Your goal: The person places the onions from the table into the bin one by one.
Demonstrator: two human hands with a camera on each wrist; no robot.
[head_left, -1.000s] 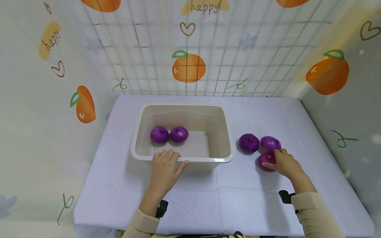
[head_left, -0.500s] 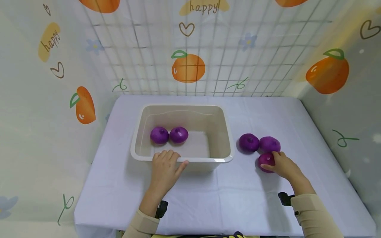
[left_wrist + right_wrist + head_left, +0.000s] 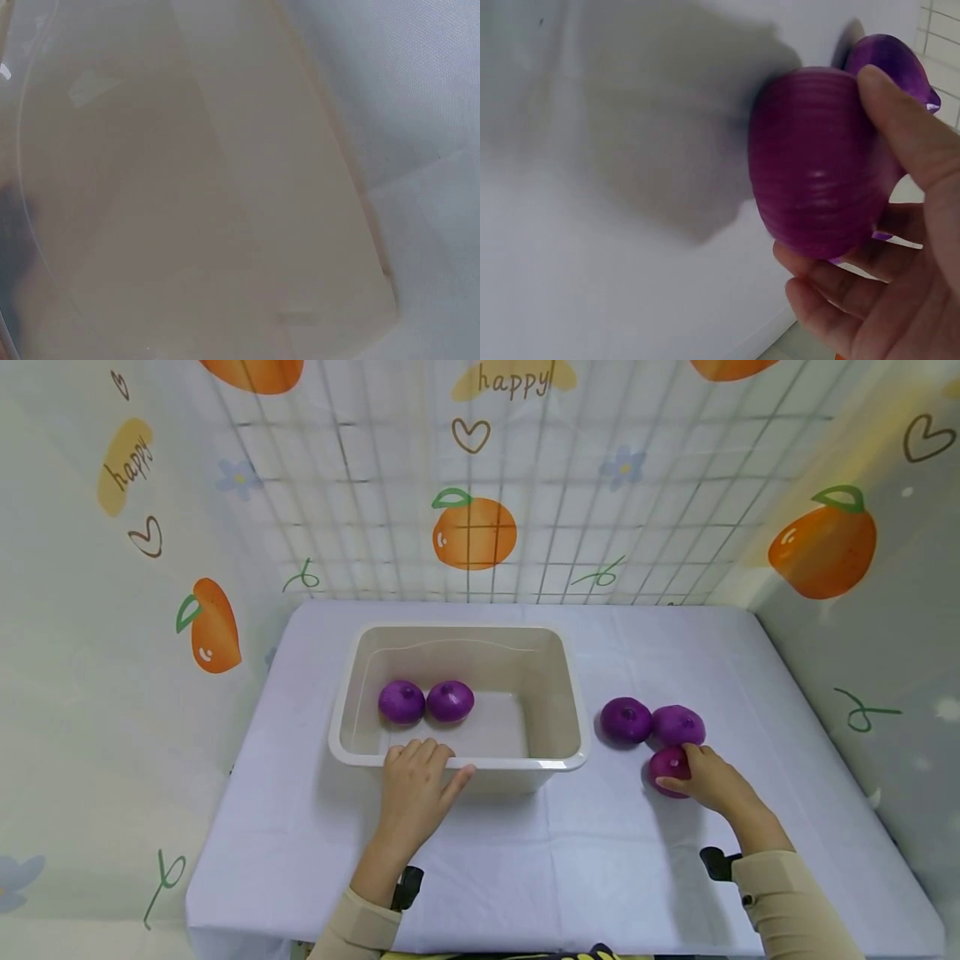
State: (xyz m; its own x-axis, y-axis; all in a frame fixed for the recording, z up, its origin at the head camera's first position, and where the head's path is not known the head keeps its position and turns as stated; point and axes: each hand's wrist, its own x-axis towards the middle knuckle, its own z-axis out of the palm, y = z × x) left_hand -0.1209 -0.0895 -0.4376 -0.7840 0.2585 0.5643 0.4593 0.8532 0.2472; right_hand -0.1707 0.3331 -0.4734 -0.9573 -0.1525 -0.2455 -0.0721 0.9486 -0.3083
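Observation:
My left hand (image 3: 415, 789) grips the near rim of a beige plastic bin (image 3: 573, 710), fingers hooked over the edge. Inside the bin, toward the left, lie two purple onions: a left onion (image 3: 401, 702) and a right onion (image 3: 450, 702). To the right of the bin my right hand (image 3: 716, 783) holds a reddish-purple onion (image 3: 667, 770) between thumb and fingers, low over the cloth. The right wrist view shows the ribbed side of this onion (image 3: 817, 165). Just behind it sit a dark purple onion (image 3: 626, 721) and a lighter purple onion (image 3: 678, 725).
A white cloth (image 3: 600, 877) covers the table. Behind stands a wire grid (image 3: 555, 543) under a curtain with printed oranges, and curtain walls flank both sides. The left wrist view is filled mostly by the bin's outer wall (image 3: 187, 195).
The right hand has moved slightly left and its fingers have settled around the reddish-purple onion. The lighter onion behind it has shifted a little. The left hand stays on the rim.

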